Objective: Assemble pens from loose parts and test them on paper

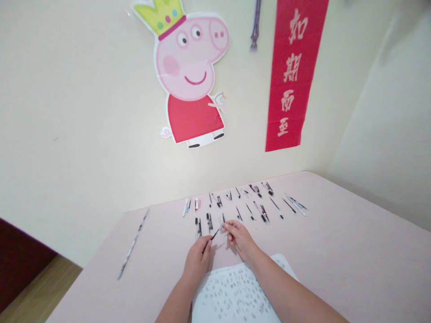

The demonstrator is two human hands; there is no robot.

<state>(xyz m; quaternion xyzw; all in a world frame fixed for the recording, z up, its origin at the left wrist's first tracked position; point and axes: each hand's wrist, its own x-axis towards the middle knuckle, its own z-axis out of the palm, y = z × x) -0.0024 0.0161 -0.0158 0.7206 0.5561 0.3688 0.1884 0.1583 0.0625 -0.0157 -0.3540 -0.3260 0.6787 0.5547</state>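
My left hand (198,256) is closed around a thin dark pen refill (215,233), which slants up toward the right. Close beside it, my right hand (239,237) pinches a small clear piece (222,228) that looks like part of a pen barrel. The refill's tip points at this clear piece; whether they touch I cannot tell. Just beyond my hands lie pen parts in rows, among them black pieces (209,222) on the left and a dark group (263,213) on the right. Under my forearms lies a white sheet with dark marks (235,291).
A long jointed stick of pen-like sections (133,246) lies on the pink table (353,251) at the left. Several pens (296,205) lie at the right end of the rows. The wall behind carries a cartoon pig cutout (195,116) and a red banner (294,80).
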